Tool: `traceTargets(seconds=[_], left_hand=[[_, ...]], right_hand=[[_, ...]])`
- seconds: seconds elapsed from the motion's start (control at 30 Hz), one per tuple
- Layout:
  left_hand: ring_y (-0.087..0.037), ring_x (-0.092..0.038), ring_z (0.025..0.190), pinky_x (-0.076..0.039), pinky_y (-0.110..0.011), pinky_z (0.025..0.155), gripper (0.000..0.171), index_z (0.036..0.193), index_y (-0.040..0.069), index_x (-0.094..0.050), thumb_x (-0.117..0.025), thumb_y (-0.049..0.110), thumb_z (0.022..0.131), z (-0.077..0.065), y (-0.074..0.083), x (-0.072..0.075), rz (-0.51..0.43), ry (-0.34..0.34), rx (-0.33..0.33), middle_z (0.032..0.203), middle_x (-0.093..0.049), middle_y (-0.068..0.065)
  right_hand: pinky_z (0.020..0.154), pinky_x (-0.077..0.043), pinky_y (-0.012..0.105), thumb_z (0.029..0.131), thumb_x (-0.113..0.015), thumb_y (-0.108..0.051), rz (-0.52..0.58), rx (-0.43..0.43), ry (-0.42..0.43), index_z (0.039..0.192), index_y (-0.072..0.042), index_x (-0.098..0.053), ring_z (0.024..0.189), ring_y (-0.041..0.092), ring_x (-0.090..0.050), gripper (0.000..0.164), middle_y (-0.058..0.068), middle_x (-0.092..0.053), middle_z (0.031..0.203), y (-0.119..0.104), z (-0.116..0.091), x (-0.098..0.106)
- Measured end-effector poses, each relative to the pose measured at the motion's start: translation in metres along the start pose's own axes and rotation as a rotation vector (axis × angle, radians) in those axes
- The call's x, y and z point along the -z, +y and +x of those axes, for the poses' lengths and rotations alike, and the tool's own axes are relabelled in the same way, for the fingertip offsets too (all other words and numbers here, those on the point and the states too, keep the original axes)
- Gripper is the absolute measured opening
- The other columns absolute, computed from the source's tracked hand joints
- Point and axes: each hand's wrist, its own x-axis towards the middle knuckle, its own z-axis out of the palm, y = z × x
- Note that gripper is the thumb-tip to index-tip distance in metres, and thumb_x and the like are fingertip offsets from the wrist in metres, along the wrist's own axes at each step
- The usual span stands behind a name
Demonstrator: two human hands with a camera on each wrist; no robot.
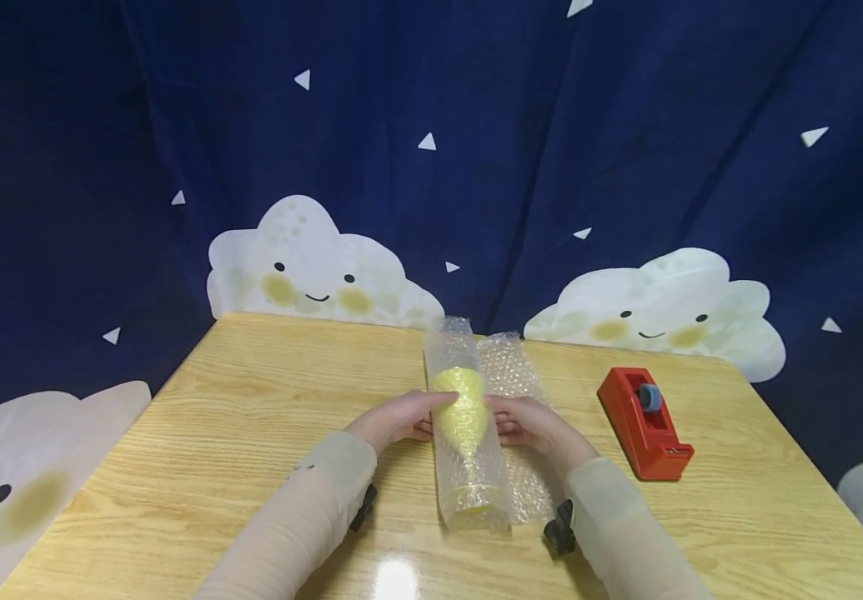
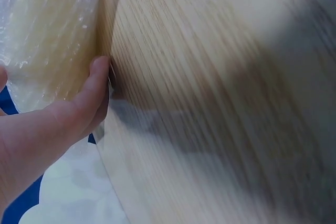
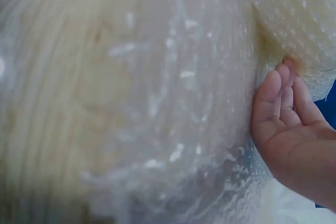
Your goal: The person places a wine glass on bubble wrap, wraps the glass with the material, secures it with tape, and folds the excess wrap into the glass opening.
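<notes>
Between the left hand [image 1: 403,414] and the right hand [image 1: 536,425], a bubble-wrapped yellow object [image 1: 465,418] is clasped by both; rightward of the right hand, a red tape dispenser [image 1: 643,433] is seen.

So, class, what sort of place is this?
Possibly a makeshift packing corner in a child's room, judging by the clear bubble wrap, red plastic tape dispenser, and navy fabric curtain printed with smiling white clouds.

Bundle [image 1: 469,429] on table [image 1: 273,392] between hands [image 1: 401,417] [image 1: 532,425], bubble wrap [image 1: 512,372] just right, tape dispenser [image 1: 644,433] farther right, curtain [image 1: 476,92] behind
</notes>
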Motion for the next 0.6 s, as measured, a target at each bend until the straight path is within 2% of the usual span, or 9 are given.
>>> traceTargets(seconds=[0.13, 0.27, 0.37, 0.5, 0.6], left_hand=[[-0.015, -0.053, 0.081, -0.05, -0.032, 0.083, 0.056, 0.125, -0.005, -0.048, -0.052, 0.04, 0.092, 0.0005, -0.0007, -0.0022, -0.007, 0.001, -0.01, 0.091, -0.056, -0.004], [-0.017, -0.053, 0.087, -0.048, -0.034, 0.088, 0.059, 0.128, -0.005, -0.045, -0.053, 0.041, 0.091, 0.0002, -0.0013, -0.0034, -0.019, 0.001, -0.012, 0.099, -0.055, -0.006], [-0.015, -0.052, 0.081, -0.049, -0.031, 0.083, 0.054, 0.123, -0.002, -0.049, -0.051, 0.041, 0.091, 0.0001, -0.0015, -0.0033, -0.03, 0.005, -0.008, 0.091, -0.053, -0.004], [-0.015, -0.05, 0.071, -0.047, -0.028, 0.073, 0.039, 0.106, 0.002, -0.051, -0.048, 0.038, 0.089, -0.0001, -0.0006, -0.003, -0.072, 0.021, 0.013, 0.079, -0.05, -0.004], [-0.015, -0.051, 0.069, -0.048, -0.029, 0.074, 0.037, 0.106, 0.002, -0.051, -0.049, 0.034, 0.088, 0.0005, -0.0001, -0.003, -0.096, 0.029, 0.016, 0.079, -0.051, -0.005]], right_hand=[[0.072, -0.054, 0.022, 0.092, -0.053, -0.034, -0.003, 0.004, -0.001, 0.12, 0.007, -0.052, 0.074, 0.006, -0.063, 0.05, -0.006, -0.068, 0.079, 0.0022, -0.0006, 0.0014], [0.073, -0.053, 0.023, 0.093, -0.052, -0.033, 0.008, 0.001, -0.001, 0.123, 0.008, -0.05, 0.075, 0.007, -0.063, 0.051, -0.005, -0.068, 0.08, 0.0038, -0.0012, 0.0011], [0.072, -0.054, 0.022, 0.093, -0.051, -0.031, 0.031, 0.001, 0.005, 0.122, 0.008, -0.049, 0.075, 0.008, -0.063, 0.049, -0.004, -0.067, 0.08, 0.0057, -0.0006, 0.0002], [0.071, -0.054, 0.022, 0.094, -0.051, -0.028, 0.061, 0.009, 0.009, 0.122, 0.009, -0.048, 0.074, 0.008, -0.063, 0.046, -0.003, -0.067, 0.079, 0.0087, 0.0007, -0.0005], [0.073, -0.055, 0.025, 0.094, -0.05, -0.026, 0.085, 0.016, 0.001, 0.122, 0.007, -0.046, 0.075, 0.01, -0.063, 0.044, -0.002, -0.067, 0.08, 0.0104, 0.0015, -0.0002]])
